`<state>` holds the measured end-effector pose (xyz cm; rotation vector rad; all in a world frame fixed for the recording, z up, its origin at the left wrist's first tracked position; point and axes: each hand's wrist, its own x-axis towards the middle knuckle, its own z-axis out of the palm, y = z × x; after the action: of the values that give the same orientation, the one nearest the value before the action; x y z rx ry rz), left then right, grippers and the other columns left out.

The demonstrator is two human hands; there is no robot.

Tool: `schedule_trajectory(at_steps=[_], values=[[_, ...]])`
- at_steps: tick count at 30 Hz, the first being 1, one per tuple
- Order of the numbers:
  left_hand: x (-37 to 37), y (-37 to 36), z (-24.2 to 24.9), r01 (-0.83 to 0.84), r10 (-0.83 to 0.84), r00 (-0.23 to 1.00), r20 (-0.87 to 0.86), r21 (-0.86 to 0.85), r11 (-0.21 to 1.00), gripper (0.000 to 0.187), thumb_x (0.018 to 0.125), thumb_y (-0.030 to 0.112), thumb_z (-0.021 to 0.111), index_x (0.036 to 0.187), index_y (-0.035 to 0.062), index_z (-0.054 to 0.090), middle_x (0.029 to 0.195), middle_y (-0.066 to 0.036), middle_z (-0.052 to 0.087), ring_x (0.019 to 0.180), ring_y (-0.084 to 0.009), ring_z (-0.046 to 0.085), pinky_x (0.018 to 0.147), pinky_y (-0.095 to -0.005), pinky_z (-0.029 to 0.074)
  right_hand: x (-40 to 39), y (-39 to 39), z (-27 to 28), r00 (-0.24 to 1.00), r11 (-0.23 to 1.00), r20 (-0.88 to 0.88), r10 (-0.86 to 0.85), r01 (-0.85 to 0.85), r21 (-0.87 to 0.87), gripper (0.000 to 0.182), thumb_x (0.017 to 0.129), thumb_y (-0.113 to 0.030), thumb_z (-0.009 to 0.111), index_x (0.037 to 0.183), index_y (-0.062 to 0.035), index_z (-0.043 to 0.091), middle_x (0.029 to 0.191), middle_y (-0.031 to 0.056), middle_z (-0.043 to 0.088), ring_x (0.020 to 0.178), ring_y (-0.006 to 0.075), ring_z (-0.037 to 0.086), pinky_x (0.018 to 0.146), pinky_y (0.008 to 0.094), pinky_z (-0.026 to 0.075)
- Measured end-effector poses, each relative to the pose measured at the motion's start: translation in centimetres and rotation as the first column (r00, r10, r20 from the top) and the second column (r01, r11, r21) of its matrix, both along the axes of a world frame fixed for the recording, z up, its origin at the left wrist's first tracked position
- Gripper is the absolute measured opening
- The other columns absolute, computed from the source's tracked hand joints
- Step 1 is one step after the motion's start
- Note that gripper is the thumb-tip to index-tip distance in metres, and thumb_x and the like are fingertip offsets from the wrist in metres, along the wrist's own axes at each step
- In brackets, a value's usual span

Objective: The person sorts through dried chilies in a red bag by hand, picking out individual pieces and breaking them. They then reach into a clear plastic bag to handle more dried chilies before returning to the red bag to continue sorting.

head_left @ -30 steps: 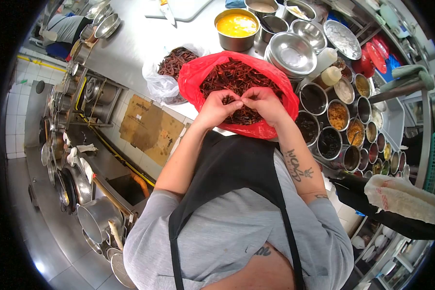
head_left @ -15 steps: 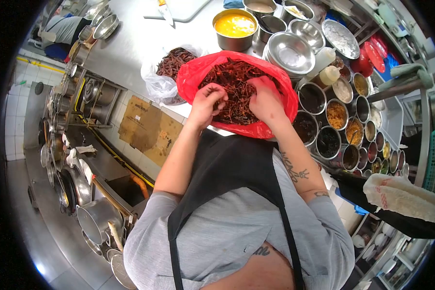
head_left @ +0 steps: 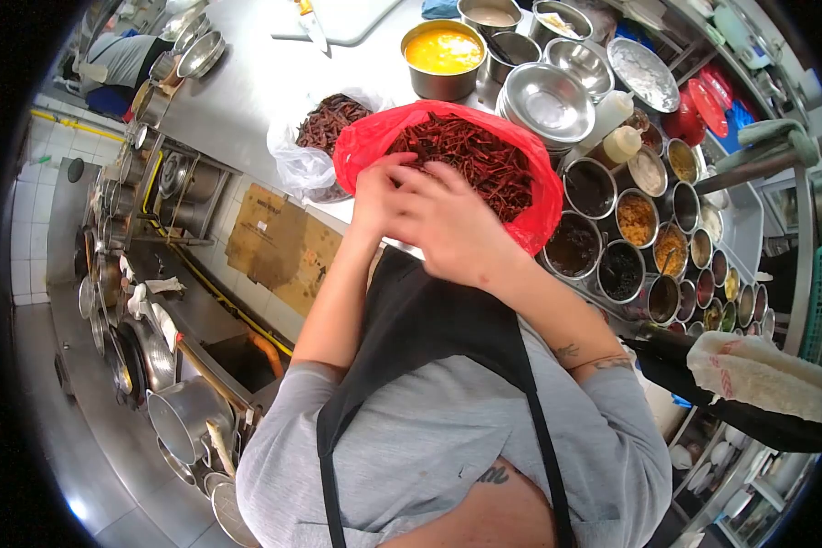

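Note:
A red plastic bag (head_left: 532,215) full of dried red chillies (head_left: 470,151) stands open on the steel counter (head_left: 247,82) in front of me. My right hand (head_left: 452,228) is lifted off the pile toward the camera, back upward, fingers pointing left, covering the bag's near left part. My left hand (head_left: 372,194) is at the bag's near left rim, fingers curled, partly hidden behind the right hand. What either hand holds is hidden from view.
A clear bag of chillies (head_left: 320,128) lies left of the red one. Behind are a pot of yellow liquid (head_left: 443,50), stacked steel bowls (head_left: 548,100), squeeze bottles (head_left: 623,142) and several spice tins (head_left: 639,219) at right. Another person (head_left: 119,55) is at far left.
Both hands were pinching and digging in the chillies. My right hand has now risen out of the bag and swung left toward the camera; the left has drawn back to the rim.

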<state>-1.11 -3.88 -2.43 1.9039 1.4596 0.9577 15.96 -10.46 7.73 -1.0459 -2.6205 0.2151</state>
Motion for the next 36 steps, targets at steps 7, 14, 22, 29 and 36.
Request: schedule_trajectory(at_steps=[7, 14, 22, 29, 36], values=[[-0.1, 0.9, -0.3, 0.106, -0.121, 0.918, -0.378, -0.062, 0.992, 0.031, 0.076, 0.010, 0.070, 0.107, 0.0050, 0.070, 0.100, -0.020, 0.068, 0.096, -0.0393, 0.065, 0.088, -0.0462, 0.052, 3.3, 2.0, -1.0, 0.871, 0.771, 0.245, -0.426, 0.491, -0.405, 0.020, 0.085, -0.015, 0.056, 0.096, -0.0061, 0.071, 0.094, 0.0157, 0.071, 0.093, 0.0353, 0.068, 0.097, 0.0484, 0.047], [2.1, -0.7, 2.5, 0.181, -0.186, 0.963, -0.193, -0.045, 0.982, 0.027, 0.075, 0.007, 0.069, 0.101, 0.0023, 0.070, 0.095, -0.021, 0.069, 0.093, -0.0377, 0.067, 0.084, -0.0421, 0.053, 3.7, 3.4, -6.1, 0.847, 0.846, -0.190, -0.496, 0.423, -0.325, 0.020, 0.089, -0.023, 0.062, 0.096, -0.0067, 0.071, 0.097, 0.0154, 0.066, 0.095, 0.0343, 0.065, 0.085, 0.0461, 0.053], [3.5, -1.4, 3.1, 0.215, -0.218, 0.974, -0.056, -0.056, 0.975, 0.023, 0.073, 0.005, 0.070, 0.096, 0.0010, 0.070, 0.092, -0.019, 0.070, 0.089, -0.0334, 0.069, 0.081, -0.0380, 0.054, 4.4, 3.6, -7.0, 0.790, 0.791, -0.295, -0.537, 0.351, -0.501, 0.020, 0.088, -0.021, 0.062, 0.093, -0.0042, 0.070, 0.095, 0.0204, 0.067, 0.093, 0.0384, 0.065, 0.083, 0.0477, 0.052], [3.8, -1.5, 2.7, 0.287, -0.287, 0.958, -0.008, 0.064, 0.956, 0.013, 0.080, 0.010, 0.073, 0.092, 0.0037, 0.072, 0.085, -0.017, 0.067, 0.084, -0.0365, 0.065, 0.076, -0.0424, 0.053, 5.7, 4.4, -8.9, 0.701, 0.779, -0.454, -0.550, 0.235, -0.581, 0.011, 0.083, -0.011, 0.070, 0.087, -0.0010, 0.071, 0.085, 0.0156, 0.068, 0.083, 0.0271, 0.066, 0.078, 0.0367, 0.051], [2.9, -1.3, 3.1, 0.435, -0.425, 0.891, 0.156, -0.034, 0.900, 0.017, 0.085, 0.014, 0.075, 0.094, 0.0014, 0.070, 0.088, -0.011, 0.070, 0.084, -0.0205, 0.068, 0.079, -0.0337, 0.052, 7.1, 4.8, -8.3, 0.750, 0.693, -0.416, -0.514, 0.077, -0.717, 0.013, 0.087, -0.014, 0.070, 0.092, -0.0022, 0.070, 0.084, 0.0048, 0.068, 0.077, 0.0133, 0.061, 0.072, 0.0300, 0.049]])
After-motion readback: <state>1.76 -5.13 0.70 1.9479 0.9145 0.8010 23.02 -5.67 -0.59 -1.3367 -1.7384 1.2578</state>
